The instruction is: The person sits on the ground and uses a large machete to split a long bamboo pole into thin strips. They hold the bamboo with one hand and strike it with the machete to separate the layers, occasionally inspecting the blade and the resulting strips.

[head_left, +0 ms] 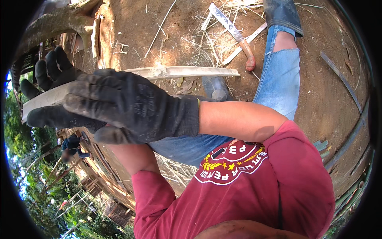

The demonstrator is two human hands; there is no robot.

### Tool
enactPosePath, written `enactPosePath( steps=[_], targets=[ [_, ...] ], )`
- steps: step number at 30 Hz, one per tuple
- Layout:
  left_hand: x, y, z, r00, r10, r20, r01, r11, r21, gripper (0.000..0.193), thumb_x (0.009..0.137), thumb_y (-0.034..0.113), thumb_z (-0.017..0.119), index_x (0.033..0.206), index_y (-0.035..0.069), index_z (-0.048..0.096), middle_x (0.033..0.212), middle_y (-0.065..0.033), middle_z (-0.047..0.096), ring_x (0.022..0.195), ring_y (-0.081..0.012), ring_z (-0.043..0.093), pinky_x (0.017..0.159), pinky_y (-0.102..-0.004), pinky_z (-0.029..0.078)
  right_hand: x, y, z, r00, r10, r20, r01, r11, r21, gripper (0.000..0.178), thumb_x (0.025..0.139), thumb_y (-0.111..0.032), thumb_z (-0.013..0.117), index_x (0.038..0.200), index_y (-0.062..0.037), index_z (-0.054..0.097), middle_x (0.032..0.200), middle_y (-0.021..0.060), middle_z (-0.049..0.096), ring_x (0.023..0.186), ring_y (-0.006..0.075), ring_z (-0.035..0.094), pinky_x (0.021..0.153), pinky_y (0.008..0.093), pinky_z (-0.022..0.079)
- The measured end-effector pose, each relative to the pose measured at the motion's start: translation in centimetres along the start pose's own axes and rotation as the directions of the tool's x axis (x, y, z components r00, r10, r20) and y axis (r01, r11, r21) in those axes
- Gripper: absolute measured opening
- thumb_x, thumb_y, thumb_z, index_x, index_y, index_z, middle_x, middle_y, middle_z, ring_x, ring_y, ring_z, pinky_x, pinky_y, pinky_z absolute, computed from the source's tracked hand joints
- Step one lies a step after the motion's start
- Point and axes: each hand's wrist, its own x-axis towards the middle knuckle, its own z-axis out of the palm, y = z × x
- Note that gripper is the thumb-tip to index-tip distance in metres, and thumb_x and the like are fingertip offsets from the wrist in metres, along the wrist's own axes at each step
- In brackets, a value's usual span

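Maroon shirt (pixel 234 195) lies nearest; beyond it, above the dirt ground (pixel 318 103), a pale strip (pixel 185 72) crosses the gloved left hand (pixel 61 76), fingers spread wide; the gloved right hand (pixel 137 104) covers it, grip unclear.

Smooth wooden strip (pixel 179 71), denim jeans (pixel 283 73)

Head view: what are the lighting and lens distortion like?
Head view: fisheye curvature inside a black surround; head view: bright sun patches on the ground near the pale strip; head view: glaring white gaps around the foliage at left.
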Motion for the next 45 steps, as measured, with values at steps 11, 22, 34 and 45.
enactPosePath(
  steps=[11, 22, 34, 45],
  targets=[
    [-0.7, 1.4, -0.6, 0.999, -0.006, 0.043, -0.005, 0.967, 0.256, 0.065, 0.093, 0.062, 0.049, 0.132, 0.010, 0.043, 0.067, 0.0031, 0.043, 0.057, -0.0125, 0.043, 0.064, -0.0326, 0.046, -14.4, 1.4, -8.1, 0.658, 0.749, 0.073, -0.560, 0.552, -0.618, 0.064, 0.094, -0.044, 0.056, 0.133, 0.0057, 0.048, 0.130, 0.0300, 0.051, 0.122, 0.0444, 0.049, 0.105, 0.0471, 0.039],
    [-0.6, 1.5, 2.7, 0.979, 0.203, 0.019, -0.203, 0.974, 0.103, 0.062, 0.102, 0.052, 0.035, 0.140, 0.004, 0.036, 0.107, -0.0187, 0.065, 0.100, -0.0305, 0.064, 0.095, -0.0452, 0.052, -3.2, -1.5, -2.8, 0.961, 0.262, 0.087, -0.221, 0.919, -0.327, 0.061, 0.089, -0.044, 0.064, 0.130, 0.0002, 0.052, 0.113, 0.0180, 0.052, 0.104, 0.0311, 0.053, 0.092, 0.0426, 0.041],
    [-1.0, 1.9, 3.6, 0.990, 0.144, 0.008, -0.142, 0.983, -0.116, 0.069, 0.100, 0.059, 0.029, 0.152, 0.015, 0.020, 0.135, -0.0224, 0.049, 0.118, -0.0337, 0.054, 0.104, -0.0477, 0.041, 6.0, -2.9, -0.1, 0.970, -0.091, 0.224, 0.069, 0.992, 0.102, 0.060, 0.099, -0.045, 0.046, 0.141, -0.0019, 0.044, 0.142, 0.0197, 0.048, 0.135, 0.0340, 0.042, 0.116, 0.0463, 0.023],
    [-0.9, 3.8, 2.1, 0.995, 0.088, 0.049, -0.091, 0.995, 0.045, 0.073, 0.095, 0.066, 0.035, 0.148, 0.016, 0.028, 0.136, -0.0246, 0.046, 0.121, -0.0377, 0.051, 0.105, -0.0520, 0.040, 6.1, -6.5, 3.9, 0.987, -0.105, -0.118, 0.107, 0.994, 0.012, 0.071, 0.093, -0.056, 0.049, 0.131, 0.0043, 0.051, 0.127, 0.0238, 0.056, 0.123, 0.0363, 0.051, 0.109, 0.0445, 0.034]
  ],
)
